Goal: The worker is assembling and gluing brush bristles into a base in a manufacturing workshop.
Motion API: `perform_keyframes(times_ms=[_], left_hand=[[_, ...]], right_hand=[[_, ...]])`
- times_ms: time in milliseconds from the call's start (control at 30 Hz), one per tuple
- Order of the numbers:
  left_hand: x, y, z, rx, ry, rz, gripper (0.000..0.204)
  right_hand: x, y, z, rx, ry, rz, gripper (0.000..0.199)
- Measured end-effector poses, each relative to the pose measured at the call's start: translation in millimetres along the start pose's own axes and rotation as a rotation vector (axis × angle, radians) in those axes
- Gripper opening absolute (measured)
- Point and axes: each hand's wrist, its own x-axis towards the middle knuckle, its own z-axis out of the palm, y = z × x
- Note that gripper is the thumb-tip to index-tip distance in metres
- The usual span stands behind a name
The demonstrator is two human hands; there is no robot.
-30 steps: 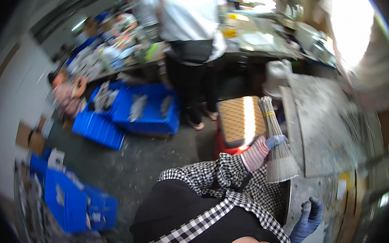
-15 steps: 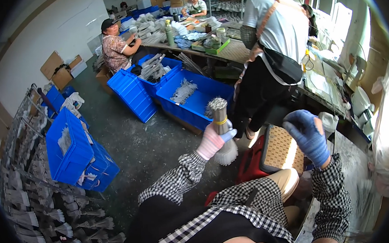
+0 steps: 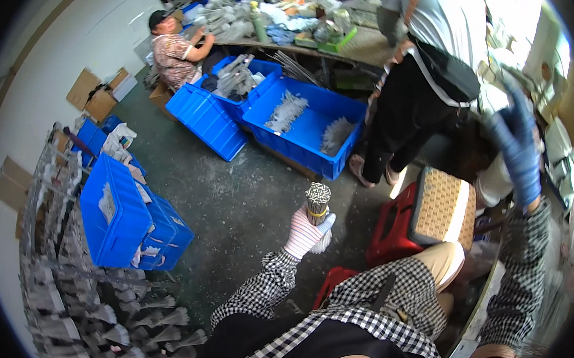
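Note:
My left hand (image 3: 302, 236), in a pale striped glove, is closed around a bundle of thin metal-stemmed brushes (image 3: 317, 207). A yellow band wraps the stems, whose cut ends point up; whitish bristles show below the hand. My right hand (image 3: 519, 153), in a blue glove, reaches out at the far right with its fingers stretched apart. It is blurred by motion, and nothing shows in it. Close by are a bright, cluttered worktop and a whitish container (image 3: 495, 183).
Ahead are a blue bin (image 3: 298, 146) with bristle bundles and a person in black trousers (image 3: 408, 97). A red stool with a woven top (image 3: 445, 204) stands by my knee. Blue crates (image 3: 120, 224) and a rack of brush bundles (image 3: 104, 331) line the left. Another person (image 3: 175, 54) sits beyond.
My right hand has swung outward to the right and up, its curled fingers stretching out. My left hand keeps the brush bundle, now tilted with its stem ends toward me. The view has shifted.

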Motion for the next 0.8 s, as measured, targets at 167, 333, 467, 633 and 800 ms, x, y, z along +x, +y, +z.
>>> perform_keyframes(times_ms=[167,333,467,633,800], left_hand=[[-26,-5,-14,0.090,-0.009,-0.080,0.025],[-10,-3,29,0.018,-0.099,-0.004,0.023],[-12,-12,36,0.089,-0.102,0.024,0.025],[-24,-15,40,0.056,-0.061,0.001,0.025],[-29,-13,16,0.164,-0.033,-0.065,0.030]], right_hand=[[17,-25,-11,-0.045,0.177,-0.083,0.054],[18,10,-3,-0.274,-0.126,0.020,0.064],[46,66,30,-0.398,-0.200,0.089,0.072],[95,79,64,-0.411,-0.197,0.067,0.074],[89,81,86,-0.263,-0.198,-0.054,0.076]])
